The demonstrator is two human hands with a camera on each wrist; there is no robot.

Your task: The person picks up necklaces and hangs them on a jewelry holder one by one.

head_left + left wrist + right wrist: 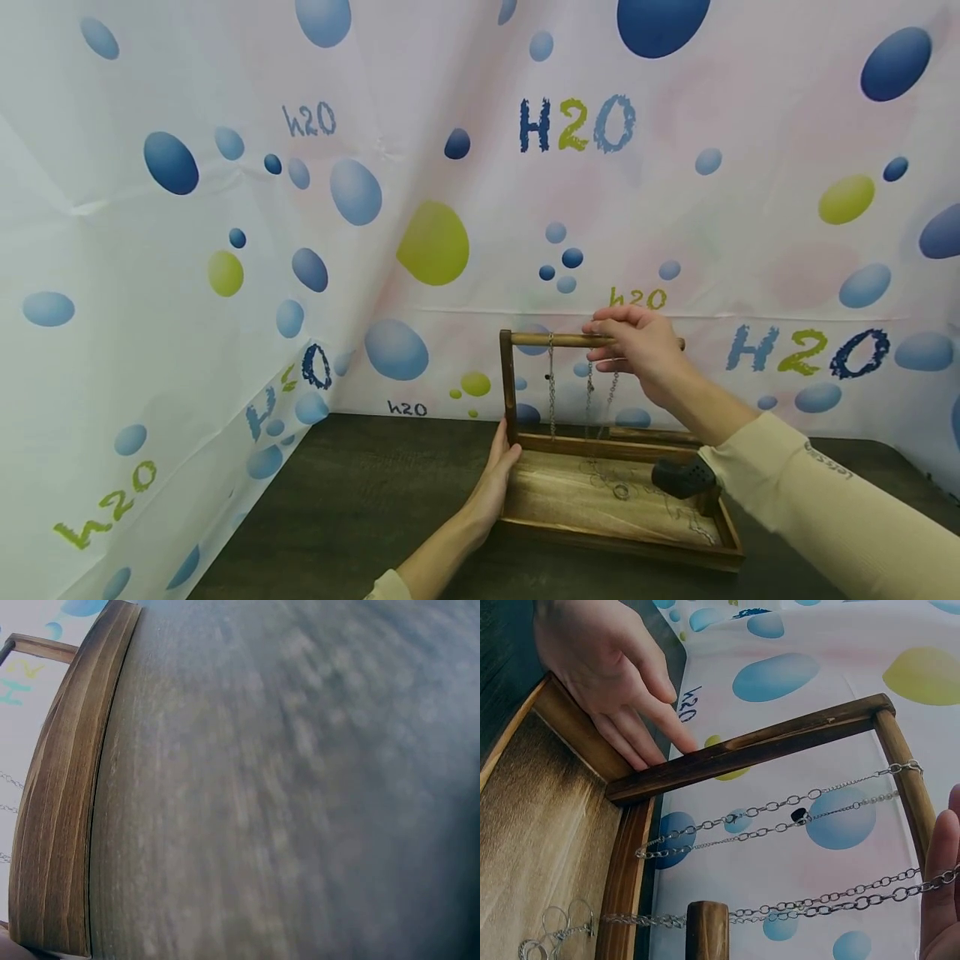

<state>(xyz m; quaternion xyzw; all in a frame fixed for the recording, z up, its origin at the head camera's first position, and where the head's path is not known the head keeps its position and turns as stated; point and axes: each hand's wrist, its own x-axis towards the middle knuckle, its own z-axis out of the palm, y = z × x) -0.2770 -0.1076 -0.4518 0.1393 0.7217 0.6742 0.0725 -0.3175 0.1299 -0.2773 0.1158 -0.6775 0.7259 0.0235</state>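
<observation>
A wooden jewelry stand has a shallow tray (543,487), an upright post (508,383) and a crossbar (528,340). My left hand (487,487) rests against its left side, fingers extended along the tray wall and post foot in the right wrist view. At the crossbar, my right hand (641,346) pinches a silver chain necklace (862,901), whose strands hang down toward the tray. Only part of that hand shows at the right wrist view's edge. Left of it, another chain necklace (552,396) with a small dark bead (800,815) is looped over the bar.
Thin chains and a ring-like piece (621,492) lie in the tray. A short wooden peg (707,930) stands nearby. A black device (682,477) sits under my right wrist. The dark table (360,500) meets a patterned backdrop (480,83) behind and left.
</observation>
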